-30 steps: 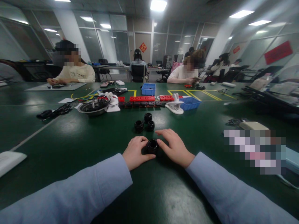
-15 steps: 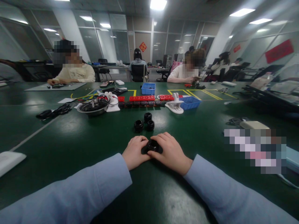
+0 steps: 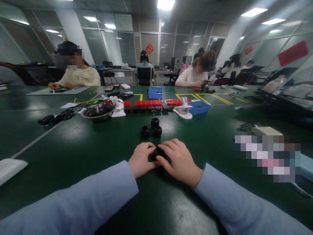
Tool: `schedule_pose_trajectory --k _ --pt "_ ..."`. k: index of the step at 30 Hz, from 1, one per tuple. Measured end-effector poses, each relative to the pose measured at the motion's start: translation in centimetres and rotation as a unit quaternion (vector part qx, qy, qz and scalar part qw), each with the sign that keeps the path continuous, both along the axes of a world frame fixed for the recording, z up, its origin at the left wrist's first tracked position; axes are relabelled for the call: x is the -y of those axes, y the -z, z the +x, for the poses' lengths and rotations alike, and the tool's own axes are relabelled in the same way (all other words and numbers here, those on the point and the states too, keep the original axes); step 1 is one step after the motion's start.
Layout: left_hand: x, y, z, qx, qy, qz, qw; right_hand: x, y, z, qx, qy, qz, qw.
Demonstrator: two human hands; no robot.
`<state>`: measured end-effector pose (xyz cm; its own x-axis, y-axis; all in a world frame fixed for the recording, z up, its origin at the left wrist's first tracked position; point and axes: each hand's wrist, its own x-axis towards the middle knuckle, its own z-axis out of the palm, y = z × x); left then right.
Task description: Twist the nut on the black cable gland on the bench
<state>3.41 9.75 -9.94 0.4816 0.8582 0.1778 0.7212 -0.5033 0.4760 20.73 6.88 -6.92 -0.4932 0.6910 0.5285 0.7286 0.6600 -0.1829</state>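
Note:
A small black round fitting sits on the green table between my two hands. My left hand is curled against its left side, fingers wrapped round it. My right hand lies over its right side and top, fingers bent onto it, so most of the fitting is hidden. Three more black fittings stand in a cluster a little farther away, untouched. Light blue sleeves cover both my arms.
Beyond the cluster lie a row of red and black parts, a metal bowl with cables, white clamps and two blue bins. Several other people sit at the table's far side. A white object lies at the left edge.
My right hand moved left from lying flat beside the fitting to closing over it. My left hand stayed against the fitting's left side.

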Motion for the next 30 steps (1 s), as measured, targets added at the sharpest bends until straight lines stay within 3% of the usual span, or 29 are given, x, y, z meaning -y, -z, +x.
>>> schedule_pose_trajectory --k 12,19,30 --pt "0.10 -0.27 0.01 -0.001 0.002 -0.002 1.000 -0.24 0.07 0.02 -0.016 -0.026 -0.034 0.999" --pt "0.10 -0.30 0.04 -0.006 -0.003 -0.008 1.000 -0.23 0.16 0.08 -0.031 -0.080 -0.039 0.996" --pt "-0.03 0.06 0.03 0.000 -0.013 -0.004 1.000 -0.04 -0.78 0.12 0.023 -0.139 -0.058 0.988"
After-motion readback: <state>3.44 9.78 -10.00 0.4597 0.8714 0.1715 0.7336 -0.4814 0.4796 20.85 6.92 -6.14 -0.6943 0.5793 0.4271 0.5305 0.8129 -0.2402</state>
